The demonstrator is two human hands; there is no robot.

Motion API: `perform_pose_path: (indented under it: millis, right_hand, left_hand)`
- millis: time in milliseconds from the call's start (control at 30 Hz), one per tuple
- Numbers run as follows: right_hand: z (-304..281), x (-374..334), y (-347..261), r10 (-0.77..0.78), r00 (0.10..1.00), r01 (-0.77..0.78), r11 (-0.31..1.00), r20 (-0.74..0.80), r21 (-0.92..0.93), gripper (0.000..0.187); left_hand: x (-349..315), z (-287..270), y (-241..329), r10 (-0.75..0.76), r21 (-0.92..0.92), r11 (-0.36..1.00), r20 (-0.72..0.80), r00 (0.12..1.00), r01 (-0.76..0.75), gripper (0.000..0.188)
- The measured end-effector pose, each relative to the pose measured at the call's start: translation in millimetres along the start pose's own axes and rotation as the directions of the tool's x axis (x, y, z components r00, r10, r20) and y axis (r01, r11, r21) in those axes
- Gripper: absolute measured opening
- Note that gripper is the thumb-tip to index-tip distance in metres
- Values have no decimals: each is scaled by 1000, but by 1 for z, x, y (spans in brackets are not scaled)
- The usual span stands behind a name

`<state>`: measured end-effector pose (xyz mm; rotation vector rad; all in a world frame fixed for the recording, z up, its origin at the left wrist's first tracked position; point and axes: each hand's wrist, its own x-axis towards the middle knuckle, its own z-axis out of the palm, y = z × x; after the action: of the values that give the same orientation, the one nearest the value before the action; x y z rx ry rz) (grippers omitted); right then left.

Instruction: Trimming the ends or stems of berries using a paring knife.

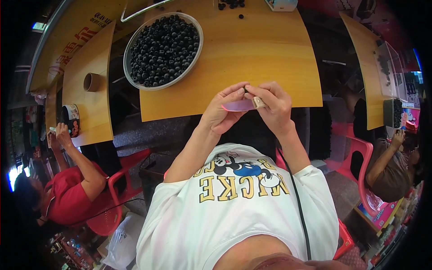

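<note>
My left hand is closed, pinching a small black round piece between thumb and fingertips. It looks like the pieces heaped in the bowl, though fingers cover most of it. My right hand is closed around a small knife with a beige handle. Its purplish blade points left, just below the black piece and in front of my left palm. The right thumb and fingertip also meet at the black piece. Both hands are above the near edge of the wooden table.
A clear round bowl full of black pieces stands at the table's left. Loose black pieces and a small box lie at the far edge. Co-workers sit at side tables, left and right. A dark cable hangs down my front.
</note>
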<state>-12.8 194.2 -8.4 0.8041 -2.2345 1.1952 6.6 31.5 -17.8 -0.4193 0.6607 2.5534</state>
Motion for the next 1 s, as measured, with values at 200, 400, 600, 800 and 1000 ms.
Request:
perform_pose_path:
  millis: [200, 400, 600, 800, 1000]
  right_hand:
    - [-6, -7, -4, -101, 993, 105, 992, 63, -68, 25]
    - [-23, -3, -18, 44, 985, -10, 980, 169, -199, 29]
    - [-22, -2, -17, 35, 986, 3, 973, 161, -229, 29]
    - [-22, -5, -15, 48, 984, -2, 966, 173, -257, 29]
    - [-22, -7, -11, 58, 983, -12, 968, 175, -252, 29]
  left_hand:
    - [8, -18, 0, 78, -79, 995, 133, 988, -68, 23]
    - [-3, -4, 8, 94, -34, 995, 93, 991, -91, 17]
    - [-7, 0, 4, 101, 18, 995, 100, 990, -103, 18]
    - [-7, -4, 2, 111, 0, 994, 153, 982, -112, 17]
    - [-6, -9, 1, 109, -11, 994, 155, 982, -108, 22]
